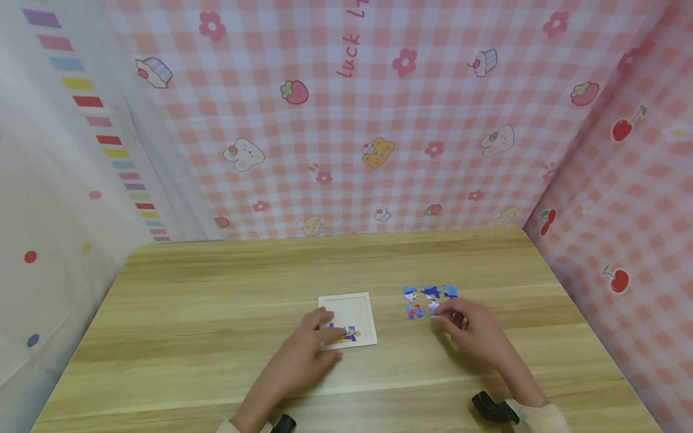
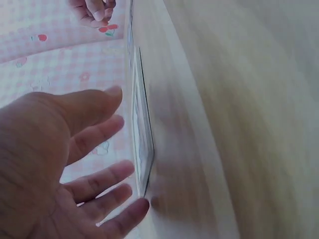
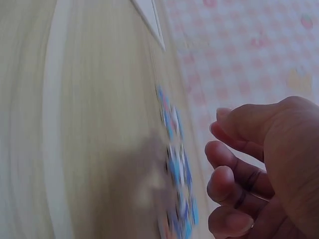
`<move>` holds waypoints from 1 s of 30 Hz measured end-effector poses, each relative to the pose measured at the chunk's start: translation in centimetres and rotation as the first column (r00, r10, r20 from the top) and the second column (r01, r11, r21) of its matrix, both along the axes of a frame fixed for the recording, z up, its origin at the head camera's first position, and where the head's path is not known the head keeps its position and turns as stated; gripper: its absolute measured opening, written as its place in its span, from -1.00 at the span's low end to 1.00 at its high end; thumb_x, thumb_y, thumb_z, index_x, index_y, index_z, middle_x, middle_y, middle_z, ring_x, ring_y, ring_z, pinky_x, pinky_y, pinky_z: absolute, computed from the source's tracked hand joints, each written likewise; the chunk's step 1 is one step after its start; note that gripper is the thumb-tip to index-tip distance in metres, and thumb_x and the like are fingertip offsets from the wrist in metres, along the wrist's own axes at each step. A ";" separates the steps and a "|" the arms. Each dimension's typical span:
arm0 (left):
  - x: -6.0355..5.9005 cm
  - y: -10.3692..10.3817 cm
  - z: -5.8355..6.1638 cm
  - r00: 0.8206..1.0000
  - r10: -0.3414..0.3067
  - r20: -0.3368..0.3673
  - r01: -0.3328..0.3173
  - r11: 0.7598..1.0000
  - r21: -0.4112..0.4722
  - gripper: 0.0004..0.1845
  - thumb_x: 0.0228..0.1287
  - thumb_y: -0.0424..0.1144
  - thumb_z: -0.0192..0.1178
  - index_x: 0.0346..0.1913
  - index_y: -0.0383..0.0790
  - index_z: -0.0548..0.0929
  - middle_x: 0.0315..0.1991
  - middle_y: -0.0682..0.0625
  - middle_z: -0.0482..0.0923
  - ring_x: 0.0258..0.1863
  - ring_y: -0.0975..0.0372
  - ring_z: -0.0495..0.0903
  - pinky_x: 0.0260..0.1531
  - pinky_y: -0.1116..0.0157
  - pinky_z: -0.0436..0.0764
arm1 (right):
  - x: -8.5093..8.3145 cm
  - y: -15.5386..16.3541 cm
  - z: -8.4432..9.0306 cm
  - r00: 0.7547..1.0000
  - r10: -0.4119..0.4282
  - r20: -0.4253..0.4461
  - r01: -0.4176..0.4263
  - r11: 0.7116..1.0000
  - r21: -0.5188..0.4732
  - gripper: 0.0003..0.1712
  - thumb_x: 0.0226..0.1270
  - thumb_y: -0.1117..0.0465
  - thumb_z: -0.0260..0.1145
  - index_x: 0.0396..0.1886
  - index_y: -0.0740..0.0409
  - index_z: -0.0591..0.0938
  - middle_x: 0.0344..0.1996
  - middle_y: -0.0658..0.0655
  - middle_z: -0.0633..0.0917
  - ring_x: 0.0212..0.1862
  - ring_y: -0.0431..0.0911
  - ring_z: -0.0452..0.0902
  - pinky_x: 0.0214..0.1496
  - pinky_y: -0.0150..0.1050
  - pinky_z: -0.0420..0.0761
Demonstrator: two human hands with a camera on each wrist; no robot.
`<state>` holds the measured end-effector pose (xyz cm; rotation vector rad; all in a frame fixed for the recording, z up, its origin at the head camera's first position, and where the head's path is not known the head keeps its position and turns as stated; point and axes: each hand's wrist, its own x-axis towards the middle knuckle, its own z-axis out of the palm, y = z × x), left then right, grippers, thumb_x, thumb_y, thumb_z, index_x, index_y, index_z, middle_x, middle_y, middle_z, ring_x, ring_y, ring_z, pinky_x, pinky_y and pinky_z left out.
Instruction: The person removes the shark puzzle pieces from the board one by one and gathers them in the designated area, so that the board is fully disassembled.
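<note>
A white square puzzle tray (image 1: 354,310) lies flat on the wooden table (image 1: 216,300), with a few coloured pieces (image 1: 348,334) fitted along its near edge. My left hand (image 1: 326,332) rests on the tray's near left part with its fingers straight. In the left wrist view that hand (image 2: 124,149) is spread beside the tray's edge (image 2: 142,149). Several loose blue, white and red puzzle pieces (image 1: 428,299) lie to the right of the tray. My right hand (image 1: 441,316) hovers at their near edge, its fingers (image 3: 224,152) loosely curled. No piece shows in them.
Pink checked cloth (image 1: 379,120) with cartoon prints walls the table at the back and right. A pale sheet (image 1: 54,180) with coloured stripes and dots hangs on the left. Bare wood runs along the table's far half and left side.
</note>
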<state>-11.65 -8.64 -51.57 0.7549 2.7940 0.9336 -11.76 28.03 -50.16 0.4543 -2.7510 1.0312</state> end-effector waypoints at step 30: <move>-0.8 -1.3 -0.2 0.996 0.071 -0.052 -0.072 0.997 -0.018 -0.62 0.28 -0.11 0.42 0.16 0.02 0.76 0.48 -0.14 0.42 0.47 -0.10 0.39 0.42 -0.18 0.43 | -2.0 -13.1 -1.0 0.974 0.118 0.192 -0.134 0.988 0.072 -0.74 0.23 0.08 0.54 -0.11 -0.02 0.72 -0.26 -0.06 0.61 -0.24 -0.19 0.41 -0.23 -0.39 0.42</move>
